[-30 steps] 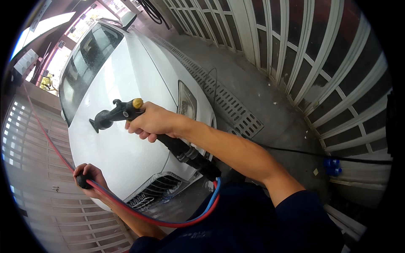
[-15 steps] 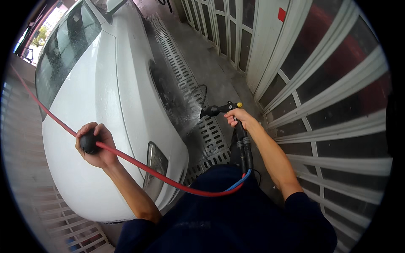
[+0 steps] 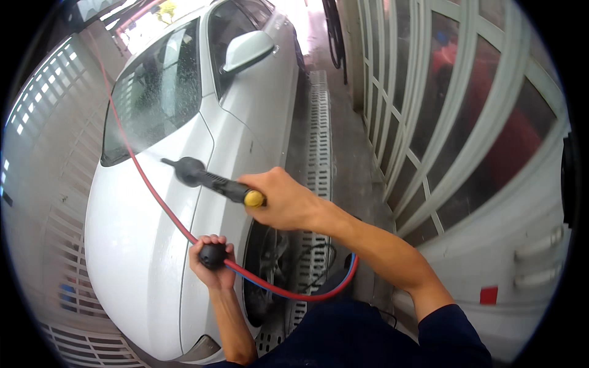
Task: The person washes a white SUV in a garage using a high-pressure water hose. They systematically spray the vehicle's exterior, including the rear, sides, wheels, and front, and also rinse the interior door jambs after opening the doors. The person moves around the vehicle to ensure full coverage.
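My right hand (image 3: 287, 199) is wrapped round the grip of a black spray gun (image 3: 218, 184) with a yellow knob at its rear. The gun is held over the edge of a white car's hood (image 3: 138, 245), its nozzle pointing left. Fine mist hangs by the wet windshield (image 3: 156, 92). Closed round a black ball (image 3: 213, 256) on a red hose (image 3: 153, 190) is my left hand (image 3: 215, 276), above the hood's side near the front wheel (image 3: 264, 264). The hose runs up toward the ceiling and loops back toward my right side, with a blue line alongside it.
A slotted drain grate (image 3: 319, 147) runs along the floor beside the car. Glazed white-framed panels (image 3: 423, 104) stand close on the right. The car's side mirror (image 3: 248, 50) sticks out ahead. Black hoses (image 3: 334, 34) hang at the far wall.
My right hand has lifted the spray gun from low by the front wheel to over the hood. My left hand and the ball sit farther right and lower in view. The view has shifted toward the windshield.
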The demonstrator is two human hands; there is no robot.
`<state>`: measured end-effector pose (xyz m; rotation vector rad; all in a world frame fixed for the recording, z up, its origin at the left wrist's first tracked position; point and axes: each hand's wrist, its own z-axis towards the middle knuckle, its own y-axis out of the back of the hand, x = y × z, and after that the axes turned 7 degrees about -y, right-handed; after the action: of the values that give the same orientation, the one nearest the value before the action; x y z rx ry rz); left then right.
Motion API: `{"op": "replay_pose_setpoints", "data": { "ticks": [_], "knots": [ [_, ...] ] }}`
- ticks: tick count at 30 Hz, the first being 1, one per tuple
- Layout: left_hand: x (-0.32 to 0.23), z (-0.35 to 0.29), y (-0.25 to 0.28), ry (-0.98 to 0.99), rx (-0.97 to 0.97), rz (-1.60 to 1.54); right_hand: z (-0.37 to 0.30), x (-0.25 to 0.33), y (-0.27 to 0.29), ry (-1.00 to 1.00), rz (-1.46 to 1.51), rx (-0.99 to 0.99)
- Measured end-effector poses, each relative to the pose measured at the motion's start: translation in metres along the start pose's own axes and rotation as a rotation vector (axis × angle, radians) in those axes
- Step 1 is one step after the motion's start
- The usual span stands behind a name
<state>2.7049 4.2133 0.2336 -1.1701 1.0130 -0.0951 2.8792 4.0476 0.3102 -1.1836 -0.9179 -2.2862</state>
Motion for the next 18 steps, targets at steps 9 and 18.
{"op": "replay_pose_setpoints", "data": {
  "ticks": [9,18],
  "knots": [
    [0.196,0.198,-0.191,-0.118,0.092,0.104,0.332,-0.167,0.285,0.039,-0.234,-0.279],
    [0.392,0.44,-0.406,-0.175,0.526,0.316,0.401,-0.562,0.427,-0.656,0.166,-0.014]
  ]
}}
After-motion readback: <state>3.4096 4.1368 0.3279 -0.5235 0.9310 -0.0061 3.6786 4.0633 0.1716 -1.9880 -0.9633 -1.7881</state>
